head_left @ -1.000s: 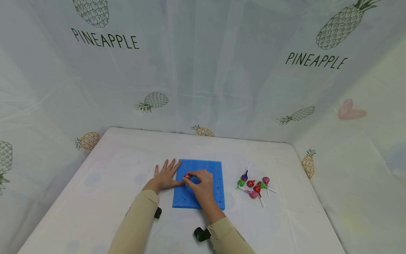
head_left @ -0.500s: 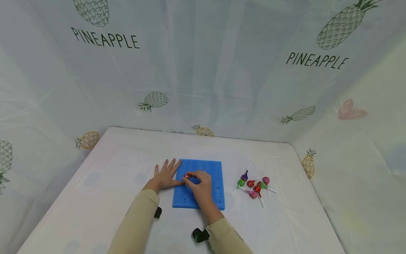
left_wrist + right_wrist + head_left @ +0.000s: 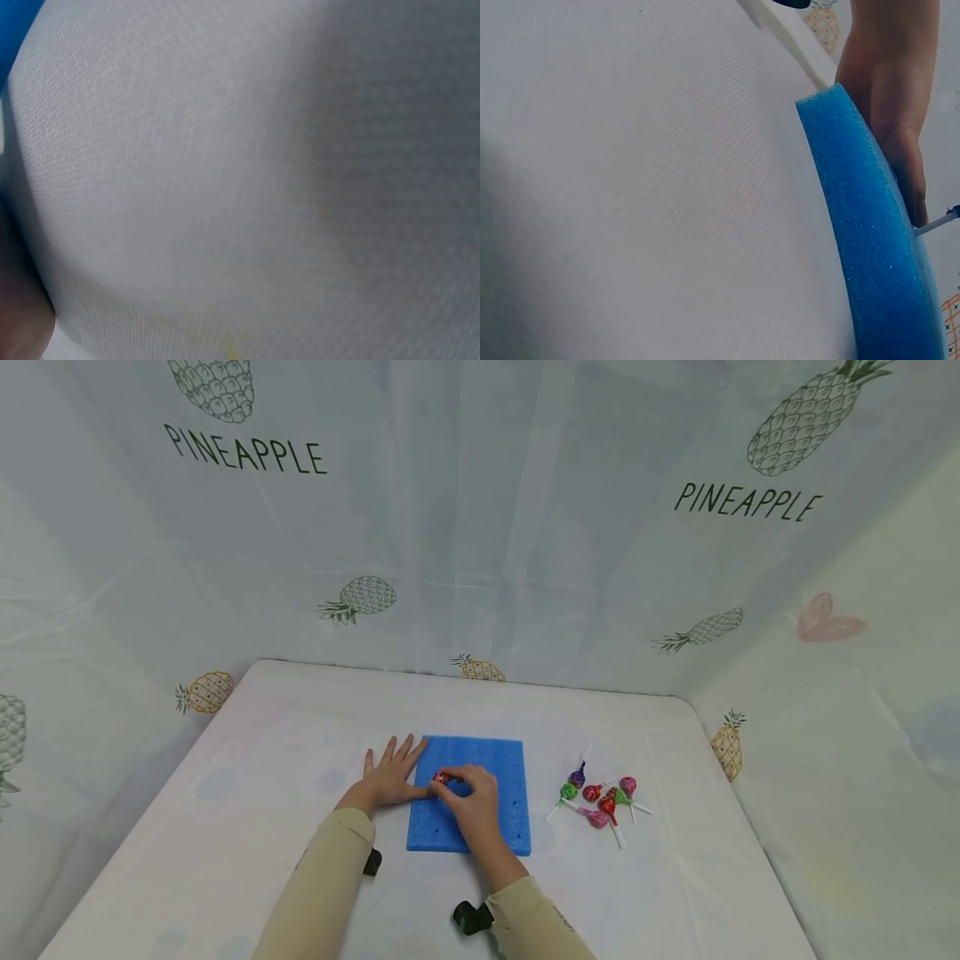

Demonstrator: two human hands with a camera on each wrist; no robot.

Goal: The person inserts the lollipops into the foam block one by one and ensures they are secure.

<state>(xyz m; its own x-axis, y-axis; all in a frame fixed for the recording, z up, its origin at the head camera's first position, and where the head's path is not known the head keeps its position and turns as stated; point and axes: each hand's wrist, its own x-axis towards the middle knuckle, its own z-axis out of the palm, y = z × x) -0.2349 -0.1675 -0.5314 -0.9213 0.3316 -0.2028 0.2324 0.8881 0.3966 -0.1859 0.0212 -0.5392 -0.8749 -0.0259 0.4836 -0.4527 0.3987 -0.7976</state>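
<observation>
A blue foam block point(image 3: 480, 752) lies flat on the table. My left hand point(image 3: 392, 778) rests with spread fingers at its left edge, the thumb reaching onto the foam. My right hand point(image 3: 476, 797) pinches the red wrapped head of a lollipop point(image 3: 441, 777) between thumb and fingertips, just above the left part of the block. In the right wrist view the lollipop's white stick point(image 3: 934, 224) meets the foam's top face beside the left thumb; how deep it goes is hidden. The left wrist view holds mostly blurred tablecloth point(image 3: 187, 165).
Several lollipops lie loosely grouped right of the block, among them a purple one point(image 3: 577, 776), a green one point(image 3: 568, 792) and a pink one point(image 3: 597, 819). Small dark holes dot the foam. Black wrist-camera parts point(image 3: 471, 917) hang by the right sleeve. A pineapple-print curtain point(image 3: 480, 527) stands behind.
My right hand and forearm have shifted very slightly to the left, with the lollipop pinched throughout. The left hand stays in place on the foam's edge.
</observation>
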